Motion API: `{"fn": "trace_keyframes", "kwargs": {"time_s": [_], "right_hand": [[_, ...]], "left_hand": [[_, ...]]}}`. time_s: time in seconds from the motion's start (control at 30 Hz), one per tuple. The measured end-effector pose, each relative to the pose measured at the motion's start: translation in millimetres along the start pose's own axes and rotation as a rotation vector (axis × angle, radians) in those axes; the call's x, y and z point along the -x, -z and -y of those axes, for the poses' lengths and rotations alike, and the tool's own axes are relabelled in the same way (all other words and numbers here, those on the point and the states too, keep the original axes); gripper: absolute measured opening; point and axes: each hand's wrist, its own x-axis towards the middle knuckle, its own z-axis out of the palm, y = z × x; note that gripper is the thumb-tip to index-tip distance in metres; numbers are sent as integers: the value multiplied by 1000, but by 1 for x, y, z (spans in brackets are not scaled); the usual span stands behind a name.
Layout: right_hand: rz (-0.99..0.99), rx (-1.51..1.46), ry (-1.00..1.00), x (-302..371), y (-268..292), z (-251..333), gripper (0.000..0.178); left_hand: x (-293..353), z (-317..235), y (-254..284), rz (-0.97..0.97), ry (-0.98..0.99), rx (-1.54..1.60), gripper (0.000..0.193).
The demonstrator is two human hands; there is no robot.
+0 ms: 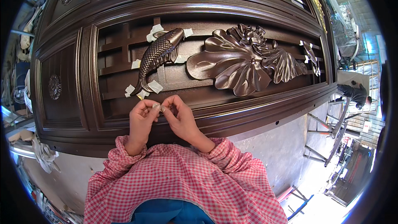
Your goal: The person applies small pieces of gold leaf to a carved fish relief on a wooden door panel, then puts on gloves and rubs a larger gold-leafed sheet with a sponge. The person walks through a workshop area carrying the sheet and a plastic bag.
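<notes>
Pinching, the left hand and right hand meet at their fingertips; what lies between, I cannot tell. Just beyond, a carved fish lies on the dark panel, pale tape around it.
</notes>
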Motion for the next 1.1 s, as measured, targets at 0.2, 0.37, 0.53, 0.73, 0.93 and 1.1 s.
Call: {"fn": "trace_keyframes", "kwargs": {"time_s": [0.2, 0.37, 0.53, 0.73, 0.93, 1.1], "right_hand": [[-31, 43, 16, 9, 6, 1, 8], [-174, -82, 33, 16, 20, -5, 12], [-412, 419, 234, 32, 88, -13, 16], [-582, 930, 475, 54, 165, -21, 18], [-533, 1015, 474, 49, 185, -33, 21], [-543, 1068, 494, 46, 186, -36, 20]], "left_hand": [[2, 3, -8, -24, -13, 37, 6], [4, 13, -7, -142, -154, -89, 4], [2, 28, -3, -49, -425, -419, 6], [3, 44, -10, -172, -422, -429, 7], [1, 46, -17, -208, -595, -653, 6], [1, 47, -23, -244, -685, -749, 4]]}}
